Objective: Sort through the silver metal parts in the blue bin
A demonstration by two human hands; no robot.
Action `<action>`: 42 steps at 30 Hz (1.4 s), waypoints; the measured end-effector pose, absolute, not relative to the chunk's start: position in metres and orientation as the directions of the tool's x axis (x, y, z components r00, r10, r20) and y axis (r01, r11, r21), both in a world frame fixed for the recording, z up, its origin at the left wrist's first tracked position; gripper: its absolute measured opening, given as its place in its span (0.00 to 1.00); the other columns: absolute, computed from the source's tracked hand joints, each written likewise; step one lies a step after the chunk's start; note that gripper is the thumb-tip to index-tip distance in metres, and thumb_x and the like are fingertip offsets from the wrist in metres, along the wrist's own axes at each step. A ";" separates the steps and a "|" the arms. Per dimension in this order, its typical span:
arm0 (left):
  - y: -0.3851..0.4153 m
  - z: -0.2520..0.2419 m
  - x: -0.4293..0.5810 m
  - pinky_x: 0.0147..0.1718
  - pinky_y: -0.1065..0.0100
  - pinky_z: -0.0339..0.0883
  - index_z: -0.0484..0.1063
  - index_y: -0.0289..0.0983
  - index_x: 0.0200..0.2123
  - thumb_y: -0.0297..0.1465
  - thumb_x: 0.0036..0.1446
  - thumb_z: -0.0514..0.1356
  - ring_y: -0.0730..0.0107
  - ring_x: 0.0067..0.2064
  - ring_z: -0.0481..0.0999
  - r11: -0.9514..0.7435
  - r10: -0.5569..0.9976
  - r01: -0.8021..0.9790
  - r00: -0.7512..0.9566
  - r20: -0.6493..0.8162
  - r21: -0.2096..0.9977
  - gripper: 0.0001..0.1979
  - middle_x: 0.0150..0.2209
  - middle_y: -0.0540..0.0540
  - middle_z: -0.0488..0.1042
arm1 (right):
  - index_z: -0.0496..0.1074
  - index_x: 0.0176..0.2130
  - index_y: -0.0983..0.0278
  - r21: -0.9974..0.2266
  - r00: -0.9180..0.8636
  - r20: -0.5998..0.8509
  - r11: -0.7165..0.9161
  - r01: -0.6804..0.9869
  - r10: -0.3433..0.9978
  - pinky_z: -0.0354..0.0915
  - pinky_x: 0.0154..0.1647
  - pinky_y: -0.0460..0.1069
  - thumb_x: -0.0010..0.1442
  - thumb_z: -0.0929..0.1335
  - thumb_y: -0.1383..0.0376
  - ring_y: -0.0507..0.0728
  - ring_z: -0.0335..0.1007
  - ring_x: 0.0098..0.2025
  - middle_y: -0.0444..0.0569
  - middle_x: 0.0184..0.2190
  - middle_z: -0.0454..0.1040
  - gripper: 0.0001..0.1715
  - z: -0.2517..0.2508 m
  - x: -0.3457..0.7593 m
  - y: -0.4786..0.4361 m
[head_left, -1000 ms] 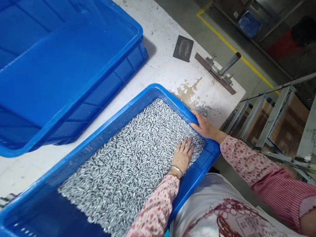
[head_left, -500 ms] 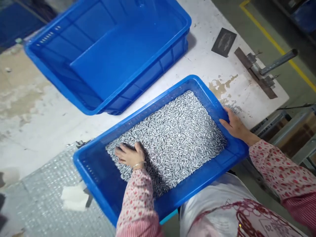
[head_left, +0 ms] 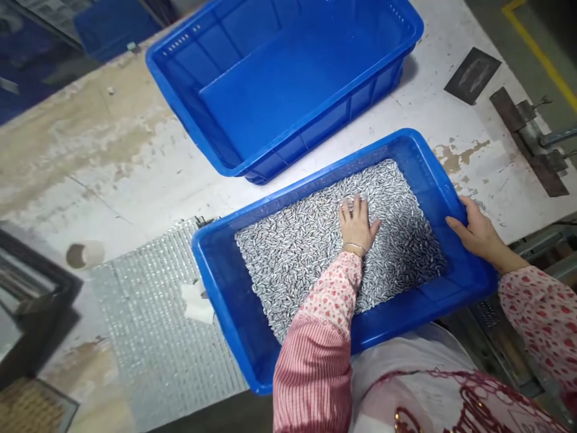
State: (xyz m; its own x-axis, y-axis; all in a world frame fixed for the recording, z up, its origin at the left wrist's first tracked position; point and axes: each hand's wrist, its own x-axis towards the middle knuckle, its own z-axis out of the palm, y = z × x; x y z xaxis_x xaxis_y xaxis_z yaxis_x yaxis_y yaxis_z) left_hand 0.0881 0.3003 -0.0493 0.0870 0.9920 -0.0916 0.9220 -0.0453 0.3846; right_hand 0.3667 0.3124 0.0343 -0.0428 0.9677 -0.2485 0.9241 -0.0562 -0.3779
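Observation:
A blue bin (head_left: 238, 337) at the table's front edge holds a wide layer of small silvery metal pieces (head_left: 297, 246). On top of these pieces, right of the layer's middle, my left hand (head_left: 357, 227) lies flat with its fingers spread. My right hand (head_left: 478, 231) grips the bin's right rim, thumb on the inner side and fingers over the outside. Behind it stands a second, larger blue bin (head_left: 311, 129) with a bare floor.
A ribbed silvery sheet (head_left: 166, 337) with a white scrap (head_left: 198, 302) lies left of the bin. Farther left is a cardboard roll (head_left: 85, 255). A dark plate (head_left: 473, 75) and a clamped metal bracket (head_left: 529, 141) are at the right.
My left hand has moved right across the metal pieces, from near their left end. My right hand keeps its place on the rim. The view has shifted, showing more of the table's left side.

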 end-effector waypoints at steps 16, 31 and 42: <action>0.186 -0.054 -0.130 0.63 0.43 0.46 0.59 0.35 0.64 0.38 0.64 0.47 0.48 0.69 0.46 0.510 0.859 0.832 -0.481 -0.173 0.219 0.27 0.68 0.34 0.51 | 0.55 0.63 0.65 -0.355 -0.036 -0.233 -0.050 0.933 0.972 0.65 0.52 0.63 0.59 0.62 0.50 0.72 0.71 0.51 0.67 0.54 0.69 0.38 0.037 0.369 0.312; 0.065 0.005 -0.075 0.51 0.52 0.64 0.69 0.43 0.55 0.35 0.60 0.55 0.48 0.57 0.60 0.002 0.850 0.977 0.110 -0.515 0.213 0.20 0.54 0.37 0.64 | 0.55 0.63 0.65 -0.344 -0.050 -0.207 -0.025 0.939 0.977 0.62 0.52 0.60 0.60 0.63 0.54 0.69 0.69 0.52 0.65 0.55 0.69 0.36 0.041 0.371 0.313; 0.033 0.014 -0.102 0.38 0.61 0.70 0.71 0.40 0.52 0.30 0.64 0.46 0.62 0.37 0.76 0.108 0.576 0.991 0.000 -0.818 0.077 0.19 0.49 0.38 0.70 | 0.53 0.64 0.67 -0.270 -0.034 -0.187 -0.018 0.963 0.982 0.63 0.52 0.59 0.62 0.63 0.55 0.67 0.69 0.51 0.66 0.54 0.69 0.36 0.043 0.370 0.312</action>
State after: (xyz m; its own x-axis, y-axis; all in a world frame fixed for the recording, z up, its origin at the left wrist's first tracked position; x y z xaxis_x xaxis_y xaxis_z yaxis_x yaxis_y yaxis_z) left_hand -0.1021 0.0328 0.0143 0.0002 0.5756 -0.8177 0.9912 0.1084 0.0765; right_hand 0.3705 0.3122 0.0431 -0.0341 0.9817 -0.1874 0.9628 -0.0181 -0.2697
